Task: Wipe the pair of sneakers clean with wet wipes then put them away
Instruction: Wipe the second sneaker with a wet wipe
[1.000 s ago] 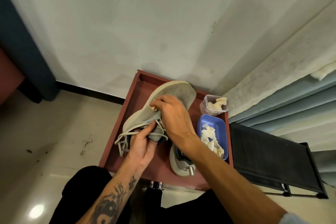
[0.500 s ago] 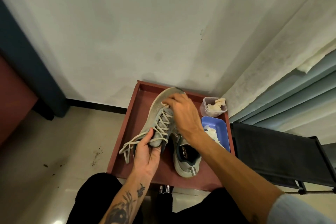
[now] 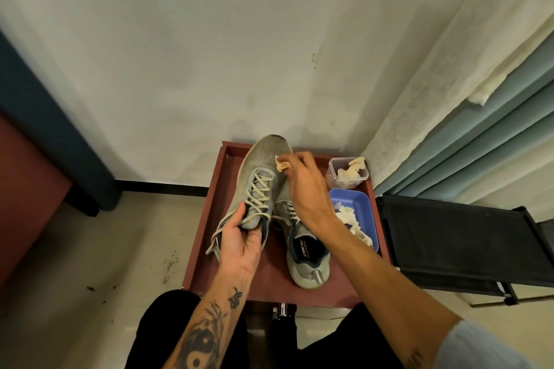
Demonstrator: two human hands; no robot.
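Observation:
My left hand [image 3: 241, 238] grips the heel end of a grey sneaker [image 3: 257, 172], which points away from me with its toe raised over the far rim of the red-brown tray [image 3: 207, 237]. Pinched in my right hand [image 3: 305, 186] is a crumpled wet wipe [image 3: 282, 165], pressed on the right side of that sneaker's toe. The second grey sneaker [image 3: 305, 257] lies on the tray under my right forearm, heel toward me.
A clear tub [image 3: 347, 174] with wipes stands at the tray's far right corner. A blue dish [image 3: 353, 204] with used wipes sits in front of it. A black rack [image 3: 458, 243] stands to the right, a curtain behind it, the wall close ahead.
The held sneaker has turned from sole-up to laces-up. My right hand has slid with the wipe from the laces area out to the toe.

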